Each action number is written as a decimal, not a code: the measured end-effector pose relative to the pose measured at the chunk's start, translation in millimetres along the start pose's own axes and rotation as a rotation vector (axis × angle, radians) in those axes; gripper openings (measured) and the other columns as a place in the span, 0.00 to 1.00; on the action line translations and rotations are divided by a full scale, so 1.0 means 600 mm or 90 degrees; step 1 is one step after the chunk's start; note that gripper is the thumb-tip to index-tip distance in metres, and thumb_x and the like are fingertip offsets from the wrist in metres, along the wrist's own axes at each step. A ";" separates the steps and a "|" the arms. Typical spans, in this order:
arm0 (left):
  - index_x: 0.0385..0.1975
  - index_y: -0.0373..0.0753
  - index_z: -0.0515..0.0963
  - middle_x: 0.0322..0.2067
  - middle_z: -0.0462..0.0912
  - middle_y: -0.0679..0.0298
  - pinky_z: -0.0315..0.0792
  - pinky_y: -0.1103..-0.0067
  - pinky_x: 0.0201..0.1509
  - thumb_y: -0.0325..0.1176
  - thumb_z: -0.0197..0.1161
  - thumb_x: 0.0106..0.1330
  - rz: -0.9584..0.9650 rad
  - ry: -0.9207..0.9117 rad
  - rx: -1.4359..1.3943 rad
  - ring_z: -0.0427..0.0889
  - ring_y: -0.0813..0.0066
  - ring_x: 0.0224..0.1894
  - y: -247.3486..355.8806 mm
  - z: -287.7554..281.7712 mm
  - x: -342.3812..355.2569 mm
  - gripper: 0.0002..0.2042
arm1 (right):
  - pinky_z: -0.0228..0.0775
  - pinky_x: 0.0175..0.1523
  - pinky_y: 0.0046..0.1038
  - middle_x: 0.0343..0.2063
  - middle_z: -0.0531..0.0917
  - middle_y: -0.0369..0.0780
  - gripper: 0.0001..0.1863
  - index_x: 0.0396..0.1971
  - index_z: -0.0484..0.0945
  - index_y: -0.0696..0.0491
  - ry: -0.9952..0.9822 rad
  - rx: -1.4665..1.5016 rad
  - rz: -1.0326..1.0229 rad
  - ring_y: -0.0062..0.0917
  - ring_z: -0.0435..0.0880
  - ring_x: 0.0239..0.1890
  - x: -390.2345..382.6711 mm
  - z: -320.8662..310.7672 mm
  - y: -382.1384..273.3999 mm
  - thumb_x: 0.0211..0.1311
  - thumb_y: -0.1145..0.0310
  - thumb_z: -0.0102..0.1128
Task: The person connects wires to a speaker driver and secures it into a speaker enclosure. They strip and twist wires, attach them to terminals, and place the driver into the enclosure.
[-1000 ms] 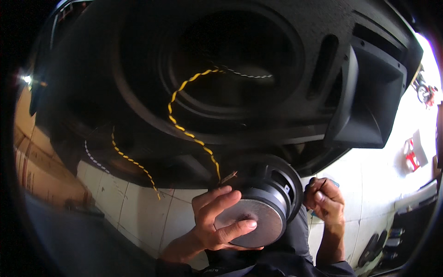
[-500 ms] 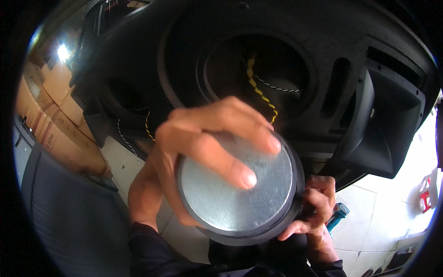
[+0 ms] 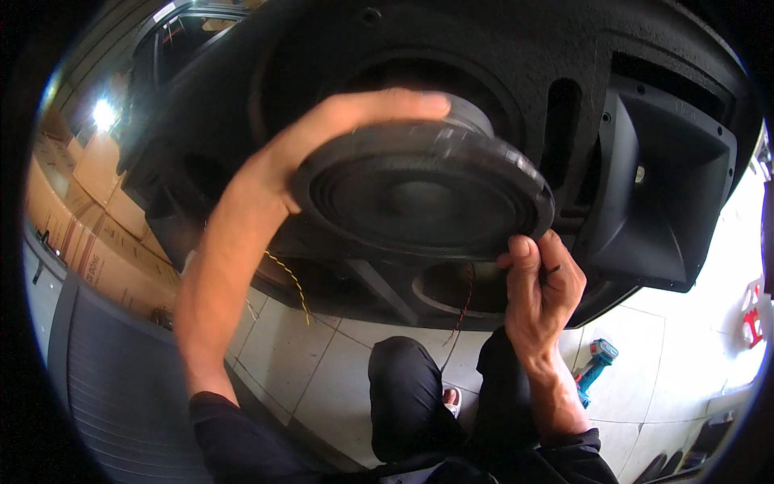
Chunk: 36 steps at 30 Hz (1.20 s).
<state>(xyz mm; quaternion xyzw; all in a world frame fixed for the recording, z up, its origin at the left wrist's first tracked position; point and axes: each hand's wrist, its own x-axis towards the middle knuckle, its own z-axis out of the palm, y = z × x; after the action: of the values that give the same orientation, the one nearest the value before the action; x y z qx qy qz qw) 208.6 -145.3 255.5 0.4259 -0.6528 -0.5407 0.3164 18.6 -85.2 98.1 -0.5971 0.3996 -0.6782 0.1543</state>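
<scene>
Between my hands is a round black speaker driver point(image 3: 419, 206), its cone facing me and its metal magnet at the back, toward the cabinet. My left hand point(image 3: 355, 121) reaches over the driver's upper left, fingers wrapped on the magnet. With thumb and fingers, my right hand point(image 3: 544, 278) pinches the lower right rim. Directly behind the driver is a large black speaker cabinet point(image 3: 556, 48) with a round opening point(image 3: 419, 71), partly hidden by the driver. A black horn point(image 3: 665, 185) is at the cabinet's right side.
Yellow-and-black twisted wire point(image 3: 292, 278) and red-and-black wire point(image 3: 469, 294) hang below the cabinet. A teal cordless power tool point(image 3: 597, 363) is on the tiled floor point(image 3: 314, 355) at right. Cardboard boxes point(image 3: 121, 258) are stacked at left, beside a dark ribbed panel point(image 3: 121, 387).
The driver has turned from magnet facing me to cone facing me, and has moved up to the cabinet opening. Both hands moved with it, and my right hand now pinches the rim.
</scene>
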 end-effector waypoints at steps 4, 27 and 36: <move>0.42 0.32 0.80 0.33 0.86 0.60 0.81 0.81 0.38 0.40 0.54 0.69 0.004 -0.112 -0.143 0.85 0.78 0.29 0.004 -0.047 0.018 0.16 | 0.53 0.21 0.15 0.15 0.74 0.31 0.17 0.31 0.78 0.55 0.021 0.063 0.109 0.11 0.68 0.16 0.000 0.020 -0.011 0.68 0.56 0.55; 0.68 0.36 0.44 0.68 0.37 0.43 0.42 0.54 0.71 0.63 0.69 0.46 0.622 0.554 0.829 0.36 0.46 0.71 -0.195 0.038 -0.083 0.57 | 0.64 0.28 0.16 0.21 0.76 0.33 0.25 0.48 0.70 0.62 -0.155 0.276 0.256 0.11 0.72 0.24 -0.012 0.022 -0.012 0.59 0.61 0.67; 0.48 0.41 0.65 0.45 0.66 0.53 0.67 0.64 0.45 0.47 0.65 0.53 0.931 0.170 0.690 0.67 0.55 0.45 -0.071 0.101 -0.098 0.27 | 0.68 0.46 0.30 0.33 0.77 0.40 0.23 0.42 0.72 0.58 -0.504 0.333 0.527 0.25 0.75 0.36 -0.001 -0.109 -0.059 0.74 0.52 0.37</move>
<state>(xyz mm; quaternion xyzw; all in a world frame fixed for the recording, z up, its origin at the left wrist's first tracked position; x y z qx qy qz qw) 190.3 -67.9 203.5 0.0558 -0.8819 0.2276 0.4092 -32.9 -38.8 125.3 -0.5414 0.3313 -0.3651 0.6811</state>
